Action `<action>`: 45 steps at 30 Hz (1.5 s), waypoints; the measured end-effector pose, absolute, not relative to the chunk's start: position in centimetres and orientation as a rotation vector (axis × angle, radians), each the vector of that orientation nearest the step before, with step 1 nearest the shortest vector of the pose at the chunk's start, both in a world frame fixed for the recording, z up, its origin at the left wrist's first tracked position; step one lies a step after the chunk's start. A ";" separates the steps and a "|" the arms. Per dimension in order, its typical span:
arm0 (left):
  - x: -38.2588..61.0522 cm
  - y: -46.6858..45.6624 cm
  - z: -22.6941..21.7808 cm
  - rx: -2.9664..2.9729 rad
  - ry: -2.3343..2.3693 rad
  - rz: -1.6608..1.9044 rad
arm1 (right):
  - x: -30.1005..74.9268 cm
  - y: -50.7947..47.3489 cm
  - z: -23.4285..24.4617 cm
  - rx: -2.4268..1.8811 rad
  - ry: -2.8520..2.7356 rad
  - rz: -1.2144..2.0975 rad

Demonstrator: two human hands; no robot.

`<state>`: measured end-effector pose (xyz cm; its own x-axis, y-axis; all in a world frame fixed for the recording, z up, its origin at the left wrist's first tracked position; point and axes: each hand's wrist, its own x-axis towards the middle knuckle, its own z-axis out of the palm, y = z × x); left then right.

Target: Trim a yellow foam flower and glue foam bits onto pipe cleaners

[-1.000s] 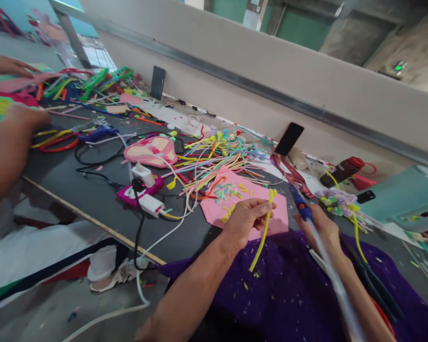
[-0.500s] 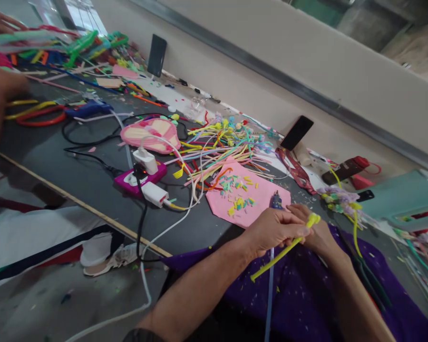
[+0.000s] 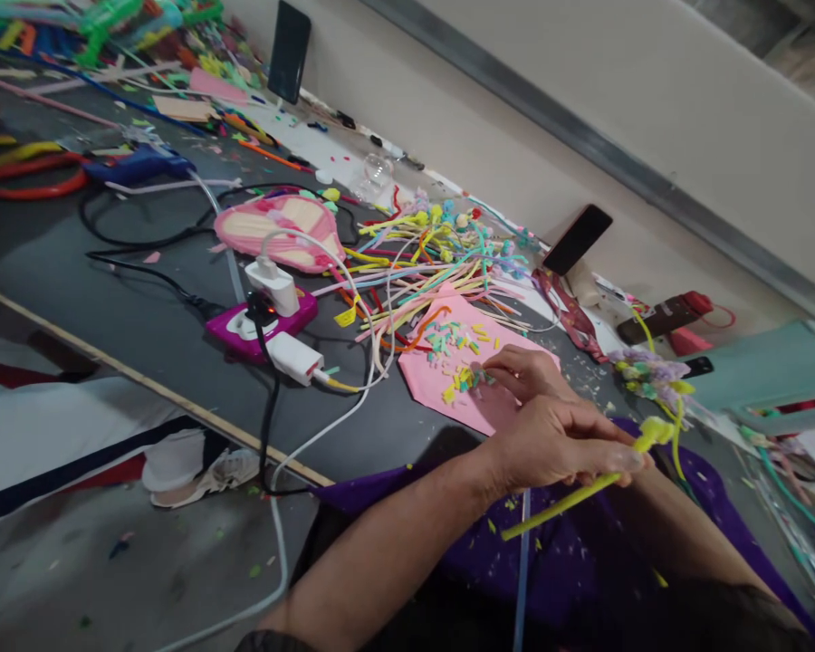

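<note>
My left hand (image 3: 570, 444) is closed on a yellow pipe cleaner (image 3: 570, 504), pinching it just below its knotted, lumpy top. The straight stem slants down to the left over dark purple cloth (image 3: 550, 570). Behind it, my right hand (image 3: 533, 376) reaches across a pink sheet (image 3: 427, 385), partly covered by the left. Its bent fingertips come together at the small cut pieces (image 3: 463, 380) in yellow, green and teal; what they pinch, if anything, is hidden.
Left of the sheet stands a purple power strip (image 3: 299, 312) with white chargers and trailing cables. Pipe-cleaner stems (image 3: 441, 263) lie behind it. A phone (image 3: 577, 240) leans on the wall, near a dark bottle (image 3: 666, 317). A blue glue gun (image 3: 139, 163) and orange-handled scissors (image 3: 33, 177) lie far left.
My right hand has moved left and forward onto the cut pieces, away from the glue gun seen on the sheet earlier. My left hand, with the yellow pipe cleaner, has shifted right.
</note>
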<state>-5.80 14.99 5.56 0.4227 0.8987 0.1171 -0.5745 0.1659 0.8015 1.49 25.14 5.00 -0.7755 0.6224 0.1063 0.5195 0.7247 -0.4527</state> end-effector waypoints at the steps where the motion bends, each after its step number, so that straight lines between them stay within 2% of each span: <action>1: -5.8 14.9 5.5 0.915 0.422 1.087 | 1.3 25.6 4.4 -0.800 -2.789 0.529; 5: -6.2 14.9 5.7 0.923 0.412 1.067 | 0.2 26.9 2.8 -0.615 -2.889 0.354; 9: -6.3 15.0 5.7 0.930 0.396 1.081 | -0.9 26.8 2.7 -0.542 -2.904 0.326; 16: -6.2 15.2 5.5 0.904 0.430 1.113 | 0.0 26.6 3.4 -0.743 -3.010 0.042; 20: -6.1 15.2 5.4 0.899 0.415 1.111 | 0.3 26.9 3.5 -0.766 -2.956 0.066; 26: -6.1 15.3 5.4 0.838 0.418 1.105 | -1.3 26.6 2.6 -0.508 -2.970 0.202; 34: -6.3 15.3 5.6 0.805 0.381 1.119 | -2.8 26.4 2.7 -0.633 -3.154 -0.134; 37: -6.3 15.4 5.5 0.798 0.404 1.139 | -2.5 26.5 2.6 -0.637 -3.064 0.039; 45: -7.0 16.1 5.3 0.733 0.620 1.276 | 2.1 27.1 5.2 -0.991 -2.164 1.160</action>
